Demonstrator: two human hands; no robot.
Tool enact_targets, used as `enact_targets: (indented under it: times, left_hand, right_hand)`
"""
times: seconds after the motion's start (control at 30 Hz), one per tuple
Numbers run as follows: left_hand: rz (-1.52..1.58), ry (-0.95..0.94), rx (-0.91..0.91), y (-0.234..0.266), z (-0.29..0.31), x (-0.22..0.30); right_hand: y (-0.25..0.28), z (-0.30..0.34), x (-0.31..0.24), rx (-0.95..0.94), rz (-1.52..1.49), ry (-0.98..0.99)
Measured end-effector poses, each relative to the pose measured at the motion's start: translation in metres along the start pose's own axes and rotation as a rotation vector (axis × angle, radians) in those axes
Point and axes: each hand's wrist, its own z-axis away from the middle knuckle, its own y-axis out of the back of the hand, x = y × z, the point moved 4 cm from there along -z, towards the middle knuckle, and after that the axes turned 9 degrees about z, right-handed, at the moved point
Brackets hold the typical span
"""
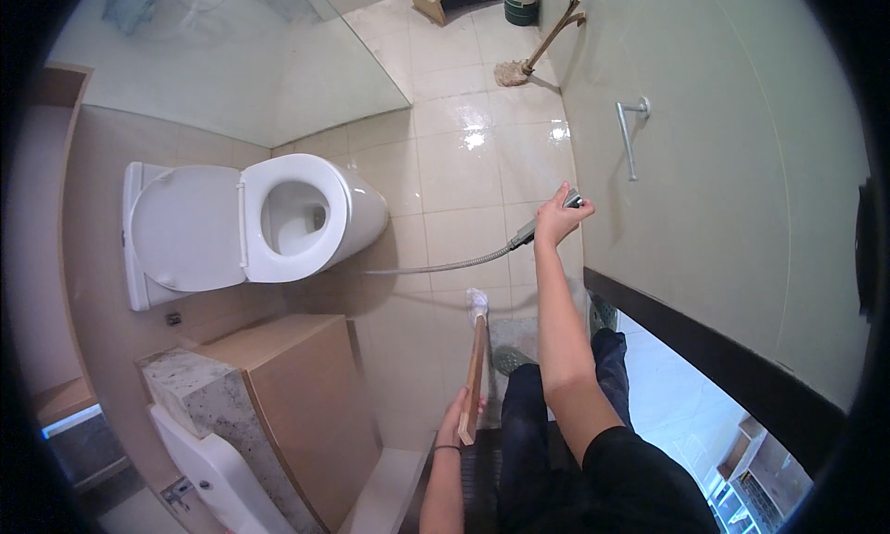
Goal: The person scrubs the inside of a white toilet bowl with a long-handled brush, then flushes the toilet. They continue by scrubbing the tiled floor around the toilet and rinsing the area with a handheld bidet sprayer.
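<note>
My right hand (558, 221) is closed around a handheld sprayer (527, 235), held out near the wall at arm's length. From its end a flexible metal hose (426, 269) runs left toward the base of the toilet. My left hand (451, 419), lower down, grips the flat wooden handle of a brush (476, 362). The brush's white head points away from me, above the tiled floor; whether it touches the tiles I cannot tell. A white toilet (366, 200) stands at the left with its lid and seat raised or opened back, the bowl visible.
A glass panel (306, 61) stands beyond the toilet. A wooden-handled mop or brush (547, 47) leans on the right wall, which carries a metal holder (630, 140). Wet patches shine on the floor tiles (459, 168). A wooden cabinet (311, 395) and white sink (218, 469) are at lower left.
</note>
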Motion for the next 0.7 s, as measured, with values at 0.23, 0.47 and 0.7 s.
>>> enact_targets:
  times: [0.23,0.47,0.7]
  left_hand:
    - [-0.033,0.052,0.040,0.004,0.004,0.005]
    - [0.100,-0.036,0.097,0.001,0.014,0.010]
    - [0.096,-0.027,0.096,0.012,0.017,0.010]
  right_hand:
    - [-0.006,0.006,-0.027,-0.165,0.048,-0.069]
    - [-0.067,0.000,-0.097,-0.221,0.080,0.125]
    - [-0.094,0.003,-0.126,-0.234,0.115,0.095]
